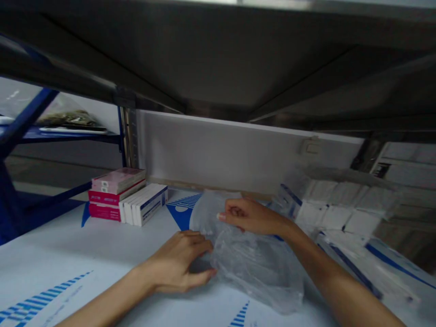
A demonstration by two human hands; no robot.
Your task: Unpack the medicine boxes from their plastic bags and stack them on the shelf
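Note:
A crumpled clear plastic bag (259,268) lies on the shelf's white and blue surface in front of me. My right hand (254,215) is over its upper part, fingers curled and thumb tip against the film in a pinch. At the bag's left edge is my left hand (185,261), its thumb and fingers spread apart. Its fingertips are close to the film; whether they touch it I cannot tell. Some of the bag is hidden behind my right hand and forearm.
Pink boxes (105,200) and a row of white-and-blue boxes (145,204) stand at the back left. Stacked white boxes (337,204) under clear plastic fill the right side. An upper shelf (218,59) hangs low overhead. A blue metal frame (13,190) borders the left.

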